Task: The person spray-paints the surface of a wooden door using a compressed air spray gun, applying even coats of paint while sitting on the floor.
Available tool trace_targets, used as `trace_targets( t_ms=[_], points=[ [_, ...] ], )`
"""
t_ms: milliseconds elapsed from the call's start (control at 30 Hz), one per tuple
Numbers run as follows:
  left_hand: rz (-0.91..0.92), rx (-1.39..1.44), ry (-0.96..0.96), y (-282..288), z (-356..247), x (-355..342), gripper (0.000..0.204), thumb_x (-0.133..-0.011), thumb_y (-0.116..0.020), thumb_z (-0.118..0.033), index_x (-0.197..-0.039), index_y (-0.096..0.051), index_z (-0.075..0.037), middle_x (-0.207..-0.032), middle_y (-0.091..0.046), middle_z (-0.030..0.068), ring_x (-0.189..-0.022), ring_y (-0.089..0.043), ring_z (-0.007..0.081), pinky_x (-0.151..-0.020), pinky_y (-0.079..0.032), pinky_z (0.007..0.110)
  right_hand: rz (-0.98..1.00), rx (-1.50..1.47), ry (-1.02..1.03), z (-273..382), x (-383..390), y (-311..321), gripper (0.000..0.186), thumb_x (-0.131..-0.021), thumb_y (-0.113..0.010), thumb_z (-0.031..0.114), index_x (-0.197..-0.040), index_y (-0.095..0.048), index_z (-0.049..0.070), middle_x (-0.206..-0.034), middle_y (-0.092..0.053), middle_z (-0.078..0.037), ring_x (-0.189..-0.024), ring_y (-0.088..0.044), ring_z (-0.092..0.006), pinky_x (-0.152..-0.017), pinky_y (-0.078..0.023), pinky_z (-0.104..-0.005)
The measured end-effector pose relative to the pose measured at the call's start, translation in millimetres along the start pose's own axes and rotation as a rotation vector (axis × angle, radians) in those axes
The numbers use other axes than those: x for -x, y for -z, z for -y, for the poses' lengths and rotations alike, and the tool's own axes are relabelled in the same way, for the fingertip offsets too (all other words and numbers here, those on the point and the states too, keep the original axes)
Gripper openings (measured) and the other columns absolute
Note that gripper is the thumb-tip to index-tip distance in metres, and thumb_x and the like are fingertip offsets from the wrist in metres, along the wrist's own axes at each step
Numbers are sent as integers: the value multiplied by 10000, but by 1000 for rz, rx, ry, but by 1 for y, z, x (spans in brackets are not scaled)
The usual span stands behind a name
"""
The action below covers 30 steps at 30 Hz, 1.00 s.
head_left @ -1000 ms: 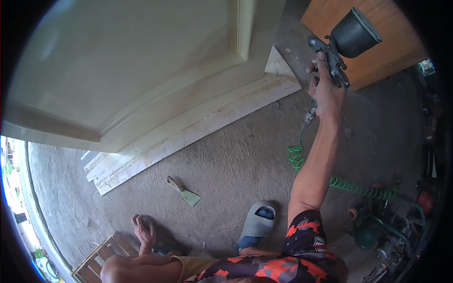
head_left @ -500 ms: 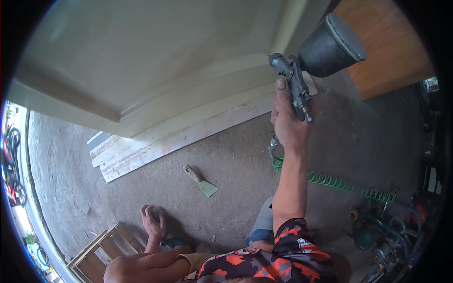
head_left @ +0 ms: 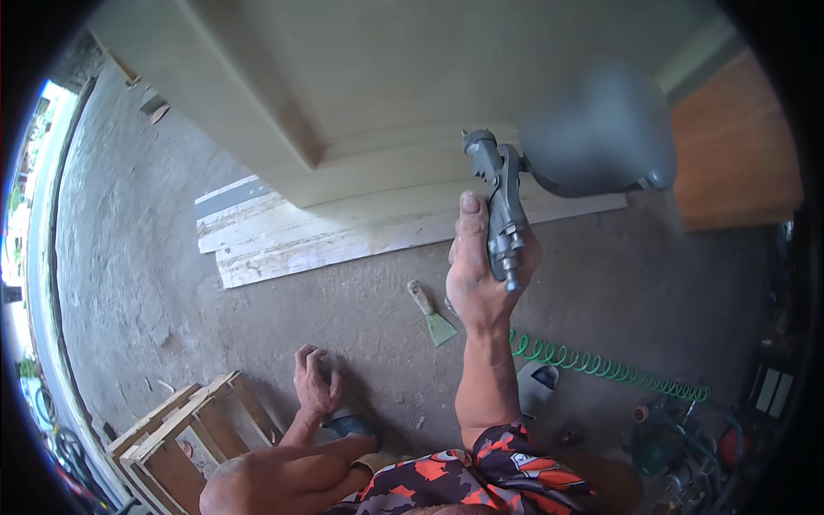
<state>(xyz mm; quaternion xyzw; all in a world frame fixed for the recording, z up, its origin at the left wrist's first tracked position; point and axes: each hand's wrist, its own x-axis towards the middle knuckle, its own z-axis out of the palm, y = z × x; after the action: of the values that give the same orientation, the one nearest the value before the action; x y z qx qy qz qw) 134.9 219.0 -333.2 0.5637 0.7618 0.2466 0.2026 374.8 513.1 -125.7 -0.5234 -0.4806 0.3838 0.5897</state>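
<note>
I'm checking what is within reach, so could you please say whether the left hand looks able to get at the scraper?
Probably yes: nothing visible stands between the left hand and the scraper, though it would likely need to stretch forward and right.

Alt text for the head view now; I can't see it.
The right hand holds a gravity-feed spray gun before a cream paneled door. The left hand hangs loosely curled near a wooden crate; a putty knife lies on the concrete floor, left of a green coiled hose.
</note>
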Motion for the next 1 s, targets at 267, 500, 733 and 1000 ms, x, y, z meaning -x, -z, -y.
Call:
trace_targets(
  t_ms=[267,500,733,1000],
  points=[
    [17,64,2,2,15,4,459,-855,-779,-132,-1292,-655,-66,-1328,-607,206,-1066,-686,432,-854,-599,518,64,60,132,22,66,-91,298,-1105,-770,233,-992,-645,-14,-760,-625,-51,-673,-574,-148,-631,-459,-348],
    [-1,76,-39,13,14,2,500,-885,-833,-205,-1337,-658,-80,-1376,-614,210,-1211,-693,435,-929,-618,532,50,129,360,11,117,-171,286,-1086,-785,213,-982,-640,-11,-714,-628,-85,-614,-595,-152,-596,-482,-349],
    [198,-14,68,-30,88,48,715,-909,-809,-489,-1477,-635,-90,-1470,-622,270,-1277,-635,527,-997,-553,629,84,122,523,-35,166,-241,98,-976,-731,158,-989,-674,80,-940,-678,-105,-746,-671,-326,-663,-550,-473],
    [309,175,219,-34,85,49,756,-886,-814,-550,-1470,-648,-99,-1378,-697,249,-1234,-664,492,-991,-534,614,428,-139,157,-23,166,-236,88,-889,-809,21,-944,-741,13,-828,-768,-112,-634,-735,-279,-593,-568,-436]
  ],
)
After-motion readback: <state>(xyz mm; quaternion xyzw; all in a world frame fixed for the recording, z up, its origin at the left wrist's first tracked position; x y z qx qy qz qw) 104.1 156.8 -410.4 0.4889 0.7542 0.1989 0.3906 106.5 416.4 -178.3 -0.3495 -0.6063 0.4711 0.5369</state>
